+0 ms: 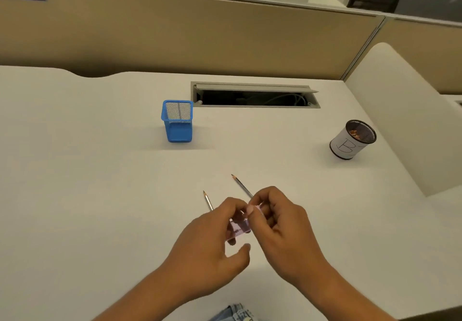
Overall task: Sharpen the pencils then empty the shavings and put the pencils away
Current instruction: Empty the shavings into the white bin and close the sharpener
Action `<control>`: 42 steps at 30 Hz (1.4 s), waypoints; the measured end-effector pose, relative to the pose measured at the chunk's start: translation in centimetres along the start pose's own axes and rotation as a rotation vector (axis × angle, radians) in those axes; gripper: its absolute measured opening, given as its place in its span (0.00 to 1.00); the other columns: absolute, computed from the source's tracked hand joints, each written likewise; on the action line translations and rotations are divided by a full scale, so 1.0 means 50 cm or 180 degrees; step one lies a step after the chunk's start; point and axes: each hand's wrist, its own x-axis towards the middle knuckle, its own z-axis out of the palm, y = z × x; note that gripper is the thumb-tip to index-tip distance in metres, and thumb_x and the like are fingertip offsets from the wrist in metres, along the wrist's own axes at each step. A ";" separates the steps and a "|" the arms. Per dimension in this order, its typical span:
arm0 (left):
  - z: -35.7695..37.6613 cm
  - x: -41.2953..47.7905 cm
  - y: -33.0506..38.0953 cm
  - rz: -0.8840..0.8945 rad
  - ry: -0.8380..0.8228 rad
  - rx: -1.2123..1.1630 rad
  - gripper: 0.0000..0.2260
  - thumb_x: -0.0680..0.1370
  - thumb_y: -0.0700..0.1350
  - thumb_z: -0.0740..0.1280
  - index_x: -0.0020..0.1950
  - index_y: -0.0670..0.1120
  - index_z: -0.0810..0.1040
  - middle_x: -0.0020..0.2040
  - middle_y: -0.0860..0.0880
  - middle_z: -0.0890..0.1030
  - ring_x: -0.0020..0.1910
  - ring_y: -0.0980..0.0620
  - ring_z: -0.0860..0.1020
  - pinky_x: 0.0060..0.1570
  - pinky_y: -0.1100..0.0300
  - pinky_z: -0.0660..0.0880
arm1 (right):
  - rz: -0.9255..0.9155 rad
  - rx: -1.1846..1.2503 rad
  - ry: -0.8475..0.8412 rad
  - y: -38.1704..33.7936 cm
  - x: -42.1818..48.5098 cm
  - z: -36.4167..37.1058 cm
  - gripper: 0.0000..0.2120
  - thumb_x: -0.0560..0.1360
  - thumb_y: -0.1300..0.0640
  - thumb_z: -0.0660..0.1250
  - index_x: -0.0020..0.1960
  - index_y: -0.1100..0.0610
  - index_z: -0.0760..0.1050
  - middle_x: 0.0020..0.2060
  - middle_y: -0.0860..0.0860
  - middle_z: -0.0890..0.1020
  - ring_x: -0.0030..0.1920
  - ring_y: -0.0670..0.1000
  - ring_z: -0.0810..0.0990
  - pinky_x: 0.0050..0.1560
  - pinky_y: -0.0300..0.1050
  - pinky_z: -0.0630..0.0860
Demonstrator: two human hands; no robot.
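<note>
Both hands meet over the near middle of the white desk [100, 183]. My left hand [212, 240] grips a small pink transparent sharpener [240, 227]. My right hand [277, 218] pinches the sharpener's upper end. Two pencils lie on the desk with points aimed away: one pencil [208, 200] pokes out behind my left hand, the other pencil [242, 186] behind my right hand. Their rear ends are hidden by my hands. A blue mesh pencil holder [177, 122] stands farther back, with one pencil upright inside. A round black mesh cup [352, 139] wrapped in white paper holds shavings at the right.
An open cable slot [255, 95] is cut into the desk behind the blue holder. A tan partition [175, 33] runs along the back. A raised white side panel [400, 110] bounds the desk on the right, close to the shavings cup.
</note>
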 end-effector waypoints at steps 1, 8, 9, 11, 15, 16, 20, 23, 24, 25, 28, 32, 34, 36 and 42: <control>0.017 0.010 0.016 0.0010 0.0079 0.0139 0.17 0.71 0.55 0.69 0.55 0.65 0.66 0.46 0.63 0.78 0.44 0.60 0.78 0.43 0.65 0.77 | -0.0053 -0.0101 0.0022 0.006 0.006 -0.013 0.04 0.77 0.51 0.64 0.44 0.47 0.73 0.32 0.50 0.81 0.30 0.45 0.78 0.33 0.46 0.77; 0.167 0.156 0.154 -0.0324 0.0564 0.0376 0.15 0.73 0.47 0.69 0.39 0.60 0.63 0.35 0.57 0.79 0.37 0.57 0.78 0.33 0.62 0.74 | -0.0440 -0.0472 0.0536 0.091 0.071 -0.156 0.11 0.76 0.48 0.61 0.37 0.49 0.67 0.24 0.46 0.74 0.29 0.48 0.74 0.28 0.39 0.68; 0.184 0.180 0.171 -0.0322 0.0576 0.0404 0.15 0.73 0.47 0.68 0.38 0.61 0.62 0.35 0.57 0.78 0.36 0.57 0.78 0.31 0.64 0.72 | -0.0455 -0.0469 0.0593 0.105 0.083 -0.181 0.12 0.77 0.48 0.62 0.37 0.48 0.67 0.24 0.46 0.73 0.29 0.48 0.74 0.28 0.38 0.68; 0.213 0.229 0.204 -0.0257 0.0601 0.0435 0.14 0.73 0.47 0.68 0.38 0.61 0.64 0.35 0.57 0.78 0.35 0.57 0.77 0.29 0.67 0.67 | -0.0494 -0.0418 0.0655 0.132 0.112 -0.229 0.12 0.78 0.50 0.63 0.37 0.48 0.67 0.24 0.45 0.74 0.29 0.47 0.76 0.27 0.37 0.69; 0.260 0.335 0.248 -0.0147 0.0617 0.0546 0.09 0.75 0.47 0.66 0.42 0.58 0.67 0.33 0.56 0.76 0.33 0.55 0.75 0.28 0.66 0.65 | -0.0690 -0.0212 0.0684 0.182 0.185 -0.316 0.12 0.76 0.54 0.63 0.35 0.49 0.67 0.25 0.48 0.74 0.29 0.46 0.74 0.28 0.41 0.68; 0.267 0.362 0.253 -0.0122 0.0598 0.0590 0.08 0.76 0.47 0.65 0.41 0.58 0.68 0.32 0.56 0.76 0.32 0.54 0.76 0.27 0.65 0.65 | -0.0708 -0.0179 0.0684 0.189 0.203 -0.331 0.12 0.76 0.53 0.62 0.34 0.48 0.66 0.25 0.48 0.73 0.29 0.46 0.72 0.29 0.44 0.69; 0.295 0.481 0.282 -0.0168 0.0429 0.0716 0.07 0.77 0.46 0.63 0.39 0.53 0.73 0.31 0.53 0.78 0.32 0.50 0.78 0.26 0.61 0.68 | -0.0694 -0.0050 0.0623 0.234 0.282 -0.398 0.13 0.75 0.53 0.60 0.33 0.48 0.62 0.25 0.46 0.69 0.28 0.45 0.67 0.30 0.47 0.66; 0.312 0.562 0.294 -0.0166 0.0159 0.0544 0.05 0.75 0.42 0.65 0.41 0.48 0.78 0.33 0.49 0.81 0.33 0.47 0.79 0.28 0.56 0.74 | -0.0753 0.0100 0.0609 0.269 0.339 -0.443 0.13 0.74 0.55 0.60 0.33 0.53 0.62 0.25 0.47 0.67 0.28 0.44 0.65 0.30 0.42 0.63; 0.317 0.586 0.295 -0.0191 0.0043 0.0404 0.04 0.74 0.40 0.66 0.42 0.46 0.79 0.35 0.46 0.82 0.34 0.45 0.80 0.29 0.53 0.77 | -0.0775 0.0149 0.0609 0.279 0.355 -0.455 0.12 0.74 0.54 0.59 0.33 0.55 0.63 0.25 0.49 0.68 0.28 0.45 0.65 0.30 0.42 0.63; 0.321 0.607 0.296 -0.0213 -0.0063 0.0276 0.04 0.73 0.39 0.67 0.44 0.46 0.80 0.36 0.45 0.83 0.36 0.43 0.82 0.31 0.51 0.79 | -0.0795 0.0202 0.0610 0.289 0.370 -0.464 0.13 0.74 0.53 0.59 0.33 0.57 0.63 0.25 0.53 0.69 0.28 0.45 0.66 0.30 0.43 0.64; 0.330 0.659 0.294 -0.0215 -0.0252 0.0214 0.06 0.73 0.37 0.68 0.47 0.44 0.81 0.38 0.43 0.83 0.38 0.41 0.82 0.34 0.50 0.80 | -0.0781 0.0244 0.0718 0.320 0.406 -0.480 0.14 0.73 0.50 0.58 0.33 0.57 0.64 0.26 0.58 0.71 0.28 0.46 0.67 0.30 0.44 0.65; 0.346 0.716 0.295 -0.0156 0.0050 0.1028 0.07 0.75 0.40 0.65 0.39 0.51 0.75 0.31 0.51 0.77 0.32 0.47 0.78 0.28 0.59 0.72 | -0.0657 -0.0254 0.1080 0.354 0.452 -0.487 0.13 0.75 0.53 0.58 0.34 0.55 0.62 0.24 0.50 0.66 0.27 0.49 0.64 0.29 0.48 0.63; 0.353 0.740 0.292 -0.0170 0.0252 0.1189 0.08 0.77 0.43 0.64 0.39 0.53 0.73 0.30 0.53 0.75 0.32 0.49 0.77 0.28 0.60 0.70 | -0.0531 -0.0487 0.1215 0.367 0.476 -0.488 0.14 0.77 0.55 0.59 0.34 0.56 0.62 0.24 0.49 0.65 0.27 0.50 0.64 0.29 0.47 0.63; 0.361 0.760 0.288 -0.0127 0.0348 0.1332 0.06 0.77 0.45 0.64 0.41 0.53 0.75 0.30 0.54 0.74 0.32 0.49 0.77 0.30 0.59 0.71 | -0.0445 -0.0644 0.1283 0.380 0.494 -0.490 0.14 0.78 0.56 0.59 0.35 0.57 0.63 0.24 0.48 0.66 0.27 0.51 0.65 0.29 0.47 0.63; 0.370 0.800 0.274 0.0230 0.0384 0.2041 0.07 0.76 0.41 0.64 0.46 0.50 0.80 0.34 0.51 0.78 0.32 0.48 0.76 0.33 0.58 0.73 | -0.0775 -0.1370 0.1447 0.423 0.508 -0.490 0.12 0.79 0.50 0.49 0.41 0.55 0.61 0.25 0.50 0.69 0.25 0.58 0.71 0.26 0.51 0.67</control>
